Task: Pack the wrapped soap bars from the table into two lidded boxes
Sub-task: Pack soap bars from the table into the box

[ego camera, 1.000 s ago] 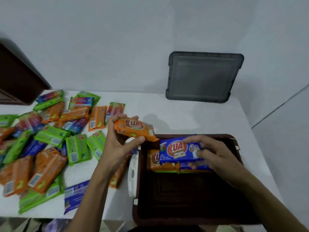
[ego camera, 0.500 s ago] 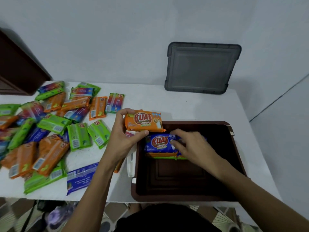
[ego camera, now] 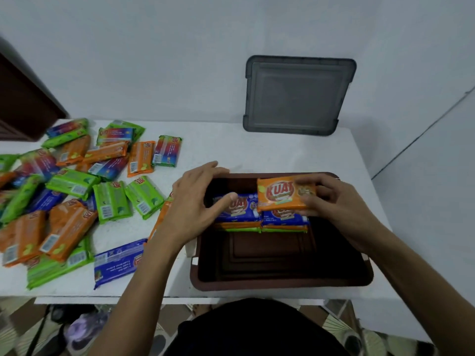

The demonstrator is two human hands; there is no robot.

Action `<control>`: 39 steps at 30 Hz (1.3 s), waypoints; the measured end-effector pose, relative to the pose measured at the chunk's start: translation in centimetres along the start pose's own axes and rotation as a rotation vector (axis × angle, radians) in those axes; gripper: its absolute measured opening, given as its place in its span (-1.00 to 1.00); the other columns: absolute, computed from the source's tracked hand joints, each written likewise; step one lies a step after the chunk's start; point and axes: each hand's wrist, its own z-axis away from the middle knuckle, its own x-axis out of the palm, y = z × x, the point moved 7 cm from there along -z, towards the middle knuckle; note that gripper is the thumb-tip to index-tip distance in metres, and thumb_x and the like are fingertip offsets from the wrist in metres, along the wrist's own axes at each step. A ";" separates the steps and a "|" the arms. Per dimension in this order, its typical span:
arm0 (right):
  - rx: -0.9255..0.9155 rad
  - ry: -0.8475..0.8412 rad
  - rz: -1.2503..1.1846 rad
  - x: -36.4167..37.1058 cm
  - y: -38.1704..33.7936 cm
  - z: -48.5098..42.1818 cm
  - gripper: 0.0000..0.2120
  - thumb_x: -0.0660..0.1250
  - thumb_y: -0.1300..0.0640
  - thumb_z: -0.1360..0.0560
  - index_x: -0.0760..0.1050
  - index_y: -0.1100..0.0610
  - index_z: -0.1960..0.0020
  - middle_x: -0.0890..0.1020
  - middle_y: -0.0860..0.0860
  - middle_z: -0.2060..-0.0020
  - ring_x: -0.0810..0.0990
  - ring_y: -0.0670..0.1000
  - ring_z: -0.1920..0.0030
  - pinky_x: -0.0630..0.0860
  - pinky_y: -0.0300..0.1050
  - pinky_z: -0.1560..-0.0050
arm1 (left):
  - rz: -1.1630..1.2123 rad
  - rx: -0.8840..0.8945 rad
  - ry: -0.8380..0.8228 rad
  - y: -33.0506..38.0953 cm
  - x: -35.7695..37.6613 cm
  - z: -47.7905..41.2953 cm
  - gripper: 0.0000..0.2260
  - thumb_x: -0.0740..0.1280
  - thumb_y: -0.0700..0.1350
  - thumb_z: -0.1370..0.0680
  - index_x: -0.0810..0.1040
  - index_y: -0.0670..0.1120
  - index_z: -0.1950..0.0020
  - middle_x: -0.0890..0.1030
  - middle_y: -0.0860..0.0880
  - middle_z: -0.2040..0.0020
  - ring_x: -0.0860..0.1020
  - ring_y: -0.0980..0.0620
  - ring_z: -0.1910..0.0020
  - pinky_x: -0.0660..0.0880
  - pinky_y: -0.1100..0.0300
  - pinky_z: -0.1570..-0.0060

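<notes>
A brown box (ego camera: 282, 285) stands open on the white table in front of me. Along its far wall lie two short stacks of wrapped soap bars, each topped by a blue bar (ego camera: 241, 210). My right hand (ego camera: 341, 204) grips an orange soap bar (ego camera: 282, 194) just above the right stack. My left hand (ego camera: 192, 204) hovers over the box's far left corner with its fingers spread and its thumb near the left blue bar. It holds nothing. Many loose bars (ego camera: 72, 183) in green, orange, blue and rainbow wrappers cover the table's left half.
A grey lid (ego camera: 298, 96) leans against the wall behind the box. A dark brown object (ego camera: 23, 106) sits at the far left by the wall. One blue bar (ego camera: 118, 260) lies near the table's front edge. Shoes sit on the floor below.
The orange bar went from my left hand to my right hand and now hangs over the right stack. My right hand let go of the blue bar, which lies in the box.
</notes>
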 end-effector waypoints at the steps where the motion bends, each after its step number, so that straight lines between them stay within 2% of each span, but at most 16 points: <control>1: 0.018 0.031 0.087 -0.7 0.6 0.3 -0.77 0.33 0.26 -0.55 0.55 0.06 -0.18 0.64 0.02 -0.09 0.66 0.04 -0.07 0.66 -0.12 0.12 | -0.049 -0.016 0.036 -0.8 0.0 0.2 -0.61 0.26 0.23 -0.52 0.44 0.15 -0.31 0.41 0.07 -0.42 0.35 0.04 -0.40 0.27 -0.02 -0.33; 3: 0.072 0.067 0.189 -1.2 2.2 0.3 -0.76 0.31 0.27 -0.56 0.52 0.06 -0.19 0.61 0.04 -0.11 0.64 0.00 -0.06 0.66 -0.17 0.13 | -0.141 -0.048 0.086 -1.9 0.2 0.6 -0.67 0.27 0.15 -0.52 0.50 0.09 -0.26 0.44 0.02 -0.38 0.39 -0.02 -0.34 0.35 -0.07 -0.26; 6: 0.089 0.109 0.357 -0.8 4.3 -0.6 -0.78 0.32 0.21 -0.56 0.50 0.02 -0.18 0.59 0.08 -0.14 0.64 0.04 -0.07 0.68 -0.05 0.09 | -0.121 -0.092 0.109 -2.7 0.7 0.9 -0.74 0.29 0.03 -0.53 0.56 0.01 -0.19 0.49 -0.02 -0.33 0.43 -0.03 -0.28 0.43 -0.03 -0.22; 8: 0.017 0.119 0.627 0.1 4.4 -1.4 -0.76 0.31 0.14 -0.57 0.48 0.01 -0.23 0.59 0.07 -0.15 0.62 0.04 -0.08 0.65 -0.05 0.03 | -0.099 -0.097 0.130 -2.7 0.8 1.0 -0.76 0.29 -0.01 -0.53 0.58 -0.01 -0.17 0.52 -0.02 -0.31 0.45 -0.03 -0.25 0.42 0.06 -0.21; 11: -0.111 0.113 1.069 2.1 3.6 -1.8 -0.71 0.21 0.06 -0.62 0.42 0.06 -0.31 0.58 0.11 -0.11 0.58 0.07 -0.05 0.51 -0.17 0.08 | -0.097 -0.093 0.143 -2.7 0.5 1.2 -0.76 0.29 0.00 -0.53 0.59 0.00 -0.16 0.54 -0.02 -0.32 0.48 -0.03 -0.23 0.39 0.13 -0.19; 13: -0.123 0.131 1.314 3.3 2.7 -1.7 -0.67 0.20 0.02 -0.61 0.37 0.06 -0.35 0.54 0.14 -0.11 0.54 0.13 -0.06 0.48 -0.09 0.07 | -0.051 -0.087 0.146 -2.6 0.1 1.5 -0.77 0.30 -0.01 -0.55 0.60 0.00 -0.18 0.53 0.00 -0.33 0.48 0.02 -0.25 0.38 0.17 -0.22; 15: -0.185 0.221 1.441 4.3 0.8 -1.9 -0.68 0.21 0.00 -0.59 0.42 0.07 -0.30 0.55 0.15 -0.07 0.54 0.16 -0.02 0.50 -0.03 0.09 | 0.022 -0.093 0.150 -3.0 -0.5 2.0 -0.78 0.31 -0.04 -0.58 0.58 0.01 -0.20 0.53 0.03 -0.32 0.46 0.10 -0.29 0.36 0.21 -0.27; 17: -0.365 0.267 1.345 6.4 -1.6 -2.3 -0.71 0.26 0.01 -0.56 0.50 0.11 -0.21 0.59 0.14 0.03 0.56 0.14 0.06 0.51 -0.03 0.17 | 0.026 -0.122 0.175 -4.3 -1.3 2.8 -0.79 0.29 -0.04 -0.59 0.56 0.02 -0.21 0.55 0.06 -0.27 0.47 0.11 -0.27 0.40 0.17 -0.25; 19: -0.566 0.194 1.161 10.2 -3.8 -3.0 -0.73 0.29 0.04 -0.55 0.52 0.12 -0.19 0.58 0.10 0.07 0.55 0.09 0.09 0.52 -0.05 0.19 | -0.058 -0.183 0.226 -6.9 -3.1 3.8 -0.81 0.30 -0.05 -0.60 0.56 0.02 -0.20 0.58 0.06 -0.20 0.51 0.07 -0.20 0.46 0.10 -0.18; 22: -0.725 0.013 1.015 17.0 -5.5 -4.6 -0.70 0.26 0.07 -0.56 0.49 0.10 -0.26 0.53 0.08 -0.02 0.51 0.08 0.04 0.53 -0.04 0.10 | -0.199 -0.329 0.292 -11.4 -6.6 5.4 -0.81 0.34 -0.12 -0.57 0.58 -0.04 -0.18 0.61 -0.04 -0.15 0.55 -0.05 -0.13 0.49 0.03 -0.07; 24: -0.757 -0.080 0.985 21.5 -5.6 -6.0 -0.67 0.24 0.06 -0.57 0.45 0.10 -0.31 0.51 0.12 -0.10 0.52 0.12 0.01 0.56 0.03 0.08 | -0.274 -0.429 0.297 -14.6 -9.1 6.2 -0.79 0.35 -0.13 -0.56 0.58 -0.07 -0.19 0.61 -0.11 -0.16 0.57 -0.13 -0.07 0.50 0.00 0.01; 27: -0.696 -0.240 1.013 27.9 -4.9 -8.5 -0.61 0.22 0.06 -0.59 0.35 0.07 -0.41 0.41 0.20 -0.27 0.50 0.22 -0.11 0.56 0.12 0.02 | -0.382 -0.536 0.250 -19.2 -12.0 6.4 -0.75 0.34 -0.08 -0.56 0.57 -0.06 -0.23 0.61 -0.16 -0.15 0.59 -0.18 0.00 0.51 0.00 0.12; 30: -0.553 -0.424 1.098 32.8 -3.1 -11.2 -0.52 0.23 0.04 -0.59 0.22 -0.07 -0.49 0.17 0.24 -0.46 0.42 0.30 -0.24 0.50 0.15 -0.16 | -0.423 -0.596 0.183 -22.8 -13.4 6.1 -0.71 0.29 0.03 -0.58 0.53 -0.02 -0.27 0.60 -0.13 -0.10 0.58 -0.18 0.01 0.53 0.02 0.20; 33: -0.386 -0.605 1.253 35.8 -0.2 -13.6 -0.46 0.27 -0.04 -0.57 0.17 -0.18 -0.49 -0.05 0.23 -0.53 0.33 0.36 -0.34 0.41 0.18 -0.29 | -0.393 -0.605 0.122 -24.7 -13.4 5.1 -0.68 0.29 0.10 -0.56 0.50 -0.01 -0.25 0.59 -0.13 -0.02 0.57 -0.15 0.09 0.52 0.05 0.23; 36: -0.320 -0.688 1.327 36.6 1.2 -14.4 -0.42 0.34 -0.06 -0.52 0.21 -0.17 -0.47 0.01 0.21 -0.52 0.27 0.37 -0.35 0.39 0.19 -0.30 | -0.286 -0.634 0.071 -25.8 -12.8 3.7 -0.64 0.41 0.07 -0.50 0.52 -0.04 -0.24 0.54 -0.15 -0.03 0.56 -0.18 0.07 0.52 0.01 0.11; 39: -0.338 -0.675 1.332 36.5 1.0 -14.4 -0.43 0.37 0.04 -0.48 0.26 -0.14 -0.43 0.09 0.21 -0.48 0.28 0.37 -0.32 0.41 0.20 -0.25 | -0.171 -0.664 0.013 -26.3 -12.0 2.9 -0.64 0.47 0.00 -0.46 0.54 0.00 -0.23 0.46 -0.14 -0.12 0.52 -0.19 -0.05 0.47 0.02 -0.08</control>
